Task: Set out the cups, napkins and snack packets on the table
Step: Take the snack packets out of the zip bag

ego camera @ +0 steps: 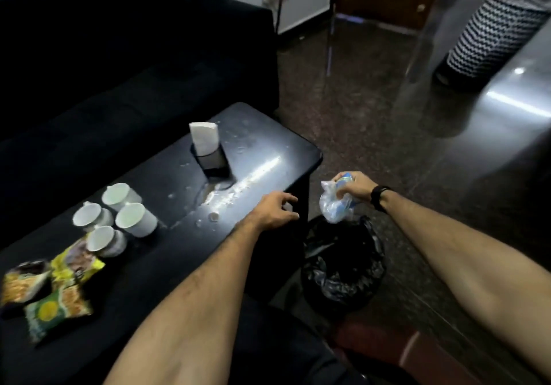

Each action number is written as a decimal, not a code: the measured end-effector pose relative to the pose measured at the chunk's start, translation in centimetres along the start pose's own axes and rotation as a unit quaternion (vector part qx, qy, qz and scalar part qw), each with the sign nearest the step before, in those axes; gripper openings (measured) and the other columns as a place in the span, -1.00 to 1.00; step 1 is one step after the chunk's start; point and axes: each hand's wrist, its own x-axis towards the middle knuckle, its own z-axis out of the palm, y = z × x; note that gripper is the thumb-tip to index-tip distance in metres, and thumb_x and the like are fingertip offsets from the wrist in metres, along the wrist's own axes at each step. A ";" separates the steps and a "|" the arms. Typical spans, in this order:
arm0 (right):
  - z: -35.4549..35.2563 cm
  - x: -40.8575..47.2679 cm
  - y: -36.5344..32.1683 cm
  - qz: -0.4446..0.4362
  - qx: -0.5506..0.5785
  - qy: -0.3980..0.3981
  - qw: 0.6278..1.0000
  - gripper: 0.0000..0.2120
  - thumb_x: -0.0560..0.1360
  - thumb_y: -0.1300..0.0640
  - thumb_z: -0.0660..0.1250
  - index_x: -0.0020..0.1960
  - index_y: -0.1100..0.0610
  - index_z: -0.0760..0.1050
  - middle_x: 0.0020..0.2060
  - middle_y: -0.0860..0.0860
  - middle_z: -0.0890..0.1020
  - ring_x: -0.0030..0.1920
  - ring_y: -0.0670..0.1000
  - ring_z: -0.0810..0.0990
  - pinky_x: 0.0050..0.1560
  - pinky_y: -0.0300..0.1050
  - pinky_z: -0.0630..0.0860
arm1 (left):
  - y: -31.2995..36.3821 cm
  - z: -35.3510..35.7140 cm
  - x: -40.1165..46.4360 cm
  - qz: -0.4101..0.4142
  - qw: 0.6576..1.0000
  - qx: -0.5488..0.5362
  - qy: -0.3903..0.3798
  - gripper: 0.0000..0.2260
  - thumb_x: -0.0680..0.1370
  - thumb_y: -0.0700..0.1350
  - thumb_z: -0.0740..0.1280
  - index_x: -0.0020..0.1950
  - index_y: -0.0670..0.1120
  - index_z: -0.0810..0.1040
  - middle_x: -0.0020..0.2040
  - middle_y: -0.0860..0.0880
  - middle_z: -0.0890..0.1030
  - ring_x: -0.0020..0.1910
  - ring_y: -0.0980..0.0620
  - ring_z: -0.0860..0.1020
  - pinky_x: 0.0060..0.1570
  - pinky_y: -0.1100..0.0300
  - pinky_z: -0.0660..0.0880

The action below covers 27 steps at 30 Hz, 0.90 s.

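Several white cups (131, 219) stand grouped on the left part of the black table (268, 152). Three snack packets (56, 283) lie at the table's near left. A stack of white napkins (204, 138) stands upright in a black holder mid-table. My left hand (275, 210) is at the table's right edge, its thumb and fingers curled around a small white scrap (287, 205). My right hand (353, 186) grips a crumpled clear plastic wrapper with blue print (335, 207) just off the table, above a black bin bag.
The black bin bag (343, 268) sits open on the floor by the table's right side. A small round cap (213, 216) and spilled wet patches (226, 194) lie on the table. A dark sofa (119, 71) runs behind. A patterned basket (495, 38) stands far right.
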 end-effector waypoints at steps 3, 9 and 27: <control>0.3 0.5 5.3 0.042 -0.059 -0.040 0.997 -0.77 0.36 0.43 0.34 -0.01 0.29 0.61 -0.20 0.13 0.60 -0.16 0.08 0.54 -0.13 -0.01 0.46 | 0.3 3.8 1.7 0.008 0.998 0.031 -0.048 -0.56 0.42 -0.04 0.48 0.29 -0.04 0.61 0.23 -0.03 0.65 0.24 0.04 0.57 0.27 0.32 0.40; 4.2 3.0 14.6 0.096 -0.257 -0.140 0.951 -0.67 0.46 0.18 0.38 0.21 0.20 0.54 0.19 0.16 0.60 0.21 0.17 0.55 0.17 0.01 0.48 | -2.0 10.4 4.2 -0.031 0.991 0.054 -0.117 -0.56 0.46 0.02 0.44 0.34 0.02 0.56 0.26 -0.02 0.63 0.24 0.04 0.57 0.28 0.20 0.46; 15.2 7.9 25.7 0.193 -0.350 -0.120 0.909 -0.27 0.51 0.06 0.28 0.55 0.22 0.02 0.51 0.24 0.12 0.50 0.27 0.19 0.41 0.18 0.33 | -8.1 15.8 7.8 -0.077 0.979 0.078 -0.172 -0.54 0.49 0.00 0.41 0.39 0.02 0.51 0.29 -0.02 0.60 0.28 0.02 0.54 0.29 0.23 0.44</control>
